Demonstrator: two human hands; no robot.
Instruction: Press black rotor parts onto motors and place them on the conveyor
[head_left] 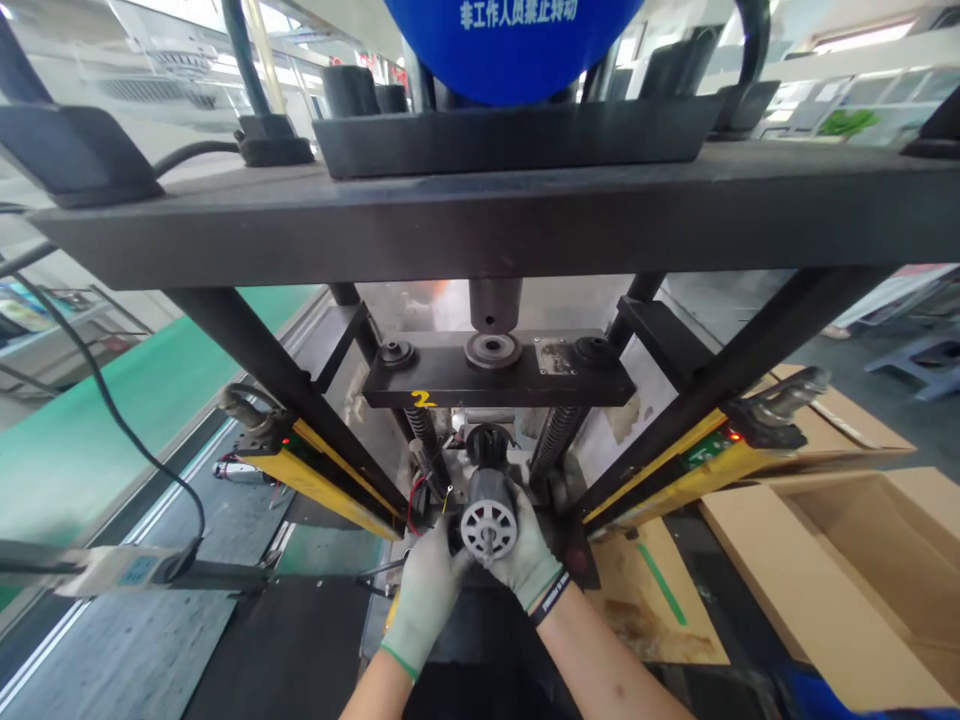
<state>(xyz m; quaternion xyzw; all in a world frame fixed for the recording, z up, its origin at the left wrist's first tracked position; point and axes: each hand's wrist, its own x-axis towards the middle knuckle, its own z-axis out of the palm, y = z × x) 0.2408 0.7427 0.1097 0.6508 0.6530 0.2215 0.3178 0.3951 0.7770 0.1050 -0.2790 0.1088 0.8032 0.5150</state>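
Observation:
Between my gloved hands is an electric motor [489,528], its slotted grey end and shaft facing me. My right hand [526,550] wraps around its right side, fingers closed along the housing. On the lower left, my left hand [433,580] is closed at the motor's edge, its fingertips partly hidden. Thin red and yellow wires [414,505] stick up beside my left hand. Just behind the motor sits a black round fixture [486,443] in the press. Above it is a black plate [499,385] marked with a yellow 2, below the press ram [495,303].
Yellow light-curtain bars [322,490] with red lights flank the opening on both sides. An open cardboard box [847,570] stands at right. A green conveyor belt [135,390] runs along the left, with another motor [244,470] near it. A thick crossbeam [480,235] spans overhead.

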